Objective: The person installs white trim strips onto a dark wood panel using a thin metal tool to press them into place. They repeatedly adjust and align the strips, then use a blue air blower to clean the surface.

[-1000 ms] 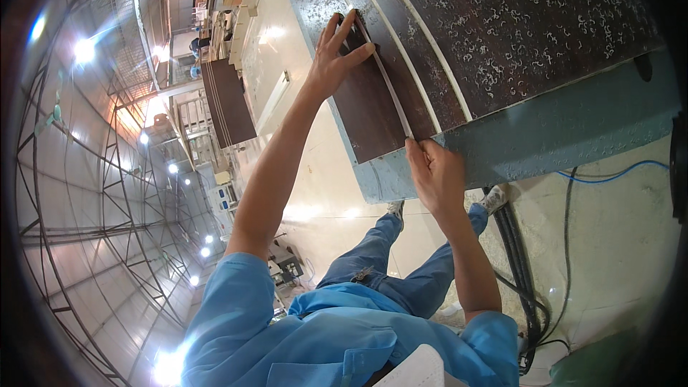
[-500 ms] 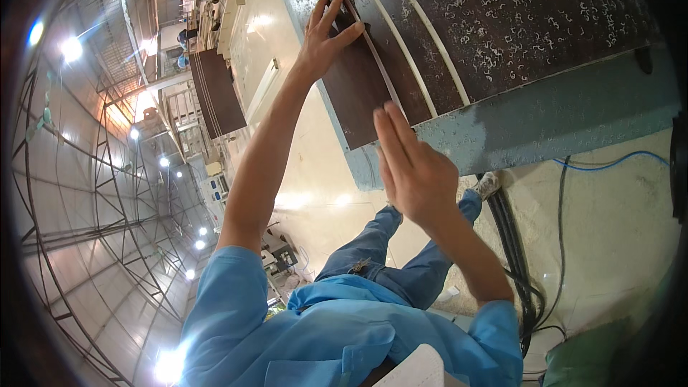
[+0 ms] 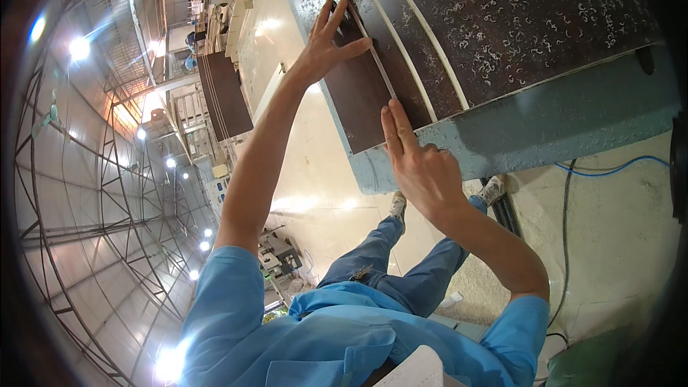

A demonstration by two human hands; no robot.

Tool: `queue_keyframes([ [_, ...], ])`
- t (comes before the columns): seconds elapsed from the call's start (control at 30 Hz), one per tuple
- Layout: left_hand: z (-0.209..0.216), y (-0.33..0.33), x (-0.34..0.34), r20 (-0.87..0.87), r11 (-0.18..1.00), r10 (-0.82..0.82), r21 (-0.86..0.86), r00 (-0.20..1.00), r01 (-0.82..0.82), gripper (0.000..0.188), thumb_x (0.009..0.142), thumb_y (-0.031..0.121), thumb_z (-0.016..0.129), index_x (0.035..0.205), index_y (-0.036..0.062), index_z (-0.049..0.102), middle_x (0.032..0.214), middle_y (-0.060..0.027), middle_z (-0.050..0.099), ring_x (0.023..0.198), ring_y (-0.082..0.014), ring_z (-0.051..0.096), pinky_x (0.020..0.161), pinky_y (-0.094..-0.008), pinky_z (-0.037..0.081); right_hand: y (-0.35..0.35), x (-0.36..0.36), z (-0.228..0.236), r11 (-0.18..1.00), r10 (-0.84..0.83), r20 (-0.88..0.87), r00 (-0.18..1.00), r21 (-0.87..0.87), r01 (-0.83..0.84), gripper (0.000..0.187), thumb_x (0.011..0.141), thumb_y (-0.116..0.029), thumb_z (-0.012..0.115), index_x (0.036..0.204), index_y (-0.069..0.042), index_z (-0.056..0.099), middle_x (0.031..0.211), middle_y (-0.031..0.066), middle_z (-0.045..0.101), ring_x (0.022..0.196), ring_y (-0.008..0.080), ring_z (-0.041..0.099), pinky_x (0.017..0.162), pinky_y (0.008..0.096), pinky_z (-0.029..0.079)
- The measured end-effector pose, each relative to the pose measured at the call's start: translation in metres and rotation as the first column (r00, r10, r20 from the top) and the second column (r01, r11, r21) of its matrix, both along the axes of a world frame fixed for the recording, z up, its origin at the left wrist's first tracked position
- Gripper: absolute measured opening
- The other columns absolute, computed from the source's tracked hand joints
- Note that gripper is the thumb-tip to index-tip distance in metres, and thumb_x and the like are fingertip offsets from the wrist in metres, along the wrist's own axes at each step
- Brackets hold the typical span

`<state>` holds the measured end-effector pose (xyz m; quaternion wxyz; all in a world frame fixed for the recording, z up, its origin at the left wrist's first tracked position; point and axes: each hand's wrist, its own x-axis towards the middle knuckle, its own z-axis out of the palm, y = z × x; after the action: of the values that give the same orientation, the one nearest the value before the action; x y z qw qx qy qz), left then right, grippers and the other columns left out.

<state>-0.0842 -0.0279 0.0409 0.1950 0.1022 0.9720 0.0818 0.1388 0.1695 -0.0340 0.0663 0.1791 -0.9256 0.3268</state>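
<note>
A dark brown wood-grain board (image 3: pixel 355 111) lies along the left side of a grey-blue work table (image 3: pixel 516 140). A thin pale strip (image 3: pixel 380 70) runs lengthwise along its right edge. My left hand (image 3: pixel 321 50) rests over the far part of the board, fingers spread and the thumb reaching across to the pale strip. Something small and black shows beneath that hand, too covered to name. My right hand (image 3: pixel 428 175) has its index and middle fingers stretched out onto the pale strip near the board's near end. Its other fingers are curled and its thumb is hidden.
More dark boards (image 3: pixel 530 25) with pale edges lie to the right, the widest scattered with curly shavings. A blue cable (image 3: pixel 613 174) and a black cable (image 3: pixel 566 244) lie on the floor beyond the table's near edge. Another dark panel (image 3: pixel 224 97) stands further left.
My right hand has moved slightly right and its two fingers now lie on the pale strip. My left hand stays over the board's far part. The view has shifted a little.
</note>
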Motion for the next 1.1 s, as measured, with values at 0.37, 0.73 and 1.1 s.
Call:
queue_keyframes([
  [0.37,-0.002,0.01,0.026,-0.081,0.976,-0.148,-0.172,0.986,0.132,0.125,0.071,0.082,0.073,0.166,0.02,0.021,0.171,-0.0235,0.012,0.158,-0.0445,0.006,0.127,-0.0577,0.016,0.013,0.022,0.003,1.0,0.0,0.016,1.0,-0.019,0.0,0.069,0.084,-0.016,0.069,0.15,-0.009,0.054,0.163,0.0082,0.042,0.047,0.0078,0.058,0.044,0.0226,0.051],
  [0.73,-0.005,0.034,0.107,-0.122,0.978,-0.169,-0.144,0.978,0.151,0.117,0.078,0.075,0.072,0.166,0.0175,0.022,0.171,-0.0208,0.014,0.157,-0.0456,0.009,0.127,-0.059,0.014,0.024,0.064,0.018,0.847,-0.339,0.016,0.941,-0.431,0.312,0.036,0.095,-0.02,0.068,0.126,-0.002,0.064,0.123,0.0189,0.068,0.064,0.0262,0.065,0.062,0.0344,0.055],
  [1.1,-0.012,0.047,0.185,-0.291,0.968,-0.233,0.019,0.928,0.25,0.097,0.087,0.064,0.071,0.159,0.008,0.038,0.168,-0.0142,0.03,0.157,-0.0416,0.017,0.126,-0.0594,0.011,0.01,0.042,0.021,0.56,0.039,0.627,0.778,-0.659,0.503,0.02,0.105,-0.02,0.059,0.107,-0.002,0.065,0.069,0.0137,0.064,0.058,0.0237,0.062,0.058,0.038,0.047],
])
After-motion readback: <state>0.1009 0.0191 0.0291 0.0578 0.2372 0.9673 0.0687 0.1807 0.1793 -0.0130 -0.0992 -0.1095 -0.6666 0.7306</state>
